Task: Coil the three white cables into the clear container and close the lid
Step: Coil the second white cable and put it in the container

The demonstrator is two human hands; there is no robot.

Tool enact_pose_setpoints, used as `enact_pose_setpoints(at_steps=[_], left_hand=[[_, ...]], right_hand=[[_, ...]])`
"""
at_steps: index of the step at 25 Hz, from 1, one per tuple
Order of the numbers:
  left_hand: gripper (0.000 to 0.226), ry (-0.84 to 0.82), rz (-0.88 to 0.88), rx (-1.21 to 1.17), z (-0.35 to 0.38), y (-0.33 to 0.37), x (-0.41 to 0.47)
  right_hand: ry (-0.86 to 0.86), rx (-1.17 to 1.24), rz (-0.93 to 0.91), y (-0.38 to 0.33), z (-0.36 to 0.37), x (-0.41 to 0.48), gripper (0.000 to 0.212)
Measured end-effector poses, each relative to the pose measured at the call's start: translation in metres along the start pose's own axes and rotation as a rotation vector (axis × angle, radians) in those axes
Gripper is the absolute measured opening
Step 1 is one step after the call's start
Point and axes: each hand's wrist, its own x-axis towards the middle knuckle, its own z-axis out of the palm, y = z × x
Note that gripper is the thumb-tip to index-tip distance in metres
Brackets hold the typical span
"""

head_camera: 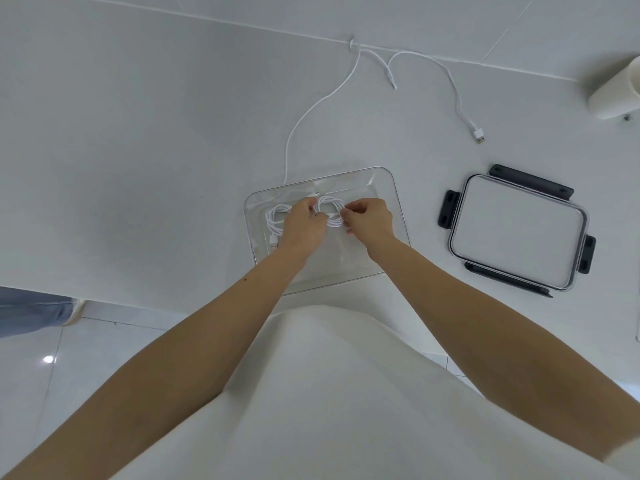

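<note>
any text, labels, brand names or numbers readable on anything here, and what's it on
None: no readable text anywhere.
The lid, clear container, white cables and the USB plug show no print.
The white roll at the far right is blank.

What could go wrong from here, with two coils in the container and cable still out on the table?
1. The cable being wound trails over the container rim; a tug on that tail might loosen the coil under both hands.
2. The first coil lies loose, its plug near the wall; it may spring up and foul the lid.
3. The third cable crosses the trailing one at the far edge, so the two could snag.
</note>
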Motion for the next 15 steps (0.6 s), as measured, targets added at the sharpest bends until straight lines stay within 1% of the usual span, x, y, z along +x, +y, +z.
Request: enact_pose_setpoints(at_steps=[4, 7, 9, 11, 15], left_hand=[[0.049, 0.004, -0.003, 0.038, 0.001, -0.006, -0.003], [0.042, 0.015, -0.003, -0.020, -0.002, 0.002, -0.022], [0.037, 0.055, 0.007, -0.063, -0.004, 0.006, -0.031], [0.031, 0.128, 0.088, -0.067, -0.012, 0.011, -0.042], [0.018, 0.262, 0.326, -0.041, -0.040, 0.030, -0.056]], right_hand=[[-0.017, -0.015, -0.043, 0.002, -0.002, -0.004, 0.008], [-0.010, -0.056, -0.125, 0.003, -0.010, -0.012, 0.018], [-0.004, -0.079, -0.225, 0.001, -0.018, -0.019, 0.020], [-0.009, -0.105, -0.354, -0.006, -0.027, -0.027, 0.018], [-0.060, -0.098, -0.610, -0.034, -0.036, -0.032, 0.015]])
